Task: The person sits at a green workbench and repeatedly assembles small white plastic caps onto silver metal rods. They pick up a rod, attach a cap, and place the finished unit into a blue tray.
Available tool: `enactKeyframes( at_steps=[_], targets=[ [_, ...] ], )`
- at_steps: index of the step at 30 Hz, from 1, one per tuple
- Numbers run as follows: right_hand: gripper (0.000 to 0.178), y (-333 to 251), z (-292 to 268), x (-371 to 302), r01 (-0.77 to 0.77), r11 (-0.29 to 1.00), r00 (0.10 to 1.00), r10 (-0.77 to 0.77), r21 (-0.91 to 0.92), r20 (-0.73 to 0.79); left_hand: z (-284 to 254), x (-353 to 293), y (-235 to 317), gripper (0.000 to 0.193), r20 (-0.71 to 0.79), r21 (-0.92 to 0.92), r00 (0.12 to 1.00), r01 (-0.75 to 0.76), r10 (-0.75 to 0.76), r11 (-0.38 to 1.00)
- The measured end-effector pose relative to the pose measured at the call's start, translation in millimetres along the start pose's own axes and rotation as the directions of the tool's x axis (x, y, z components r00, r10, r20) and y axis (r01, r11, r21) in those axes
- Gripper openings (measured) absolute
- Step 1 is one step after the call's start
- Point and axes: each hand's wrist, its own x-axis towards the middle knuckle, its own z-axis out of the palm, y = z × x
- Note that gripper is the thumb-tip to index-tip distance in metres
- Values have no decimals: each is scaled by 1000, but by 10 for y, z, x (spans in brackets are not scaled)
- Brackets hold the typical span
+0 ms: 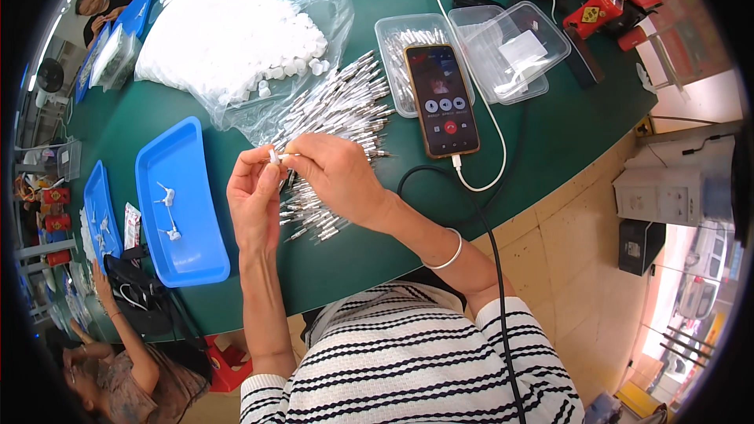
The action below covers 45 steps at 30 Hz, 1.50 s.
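My left hand (255, 200) pinches a small white plastic piece (274, 156) between thumb and fingertips. Right against it, my right hand (339, 177) is closed at the fingertips; what it grips there is mostly hidden. Beneath and beyond both hands spreads a heap of thin white-and-metal rods (338, 114). A clear plastic bag (339, 12) lies past them, spilling a large mound of small white caps (228, 39). To the left, a blue tray (184, 255) holds a few white branched pieces (167, 195).
A phone (441, 102) showing a call leans on a clear box (385, 31) of rods, its white cable crossing the table. Clear lids (514, 47) lie beyond. A black cable (491, 251) runs by my right arm. Another person (149, 377) reaches in at lower left, near a black bag (141, 298).
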Motion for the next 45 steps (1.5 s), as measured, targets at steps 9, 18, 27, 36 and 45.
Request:
enactKeyframes(
  at_steps=[9,18,27,36,45],
  targets=[
    [9,-110,-159,-64,-115,991,985,105,66,134,41,-96,34,26,24,-53,997,79,-78,995],
    [7,41,-135,-155,-245,893,967,196,377,164,313,-117,82,24,121,-12,990,-73,74,997],
    [12,93,-251,-150,-200,902,967,119,384,224,262,-123,-28,23,183,74,969,-181,165,981],
    [16,152,-202,-179,-244,856,954,128,456,270,79,-22,237,15,279,56,956,78,-90,995],
    [12,62,-278,-148,-111,967,951,37,231,306,25,9,404,9,287,191,915,236,-285,953]
  ],
)
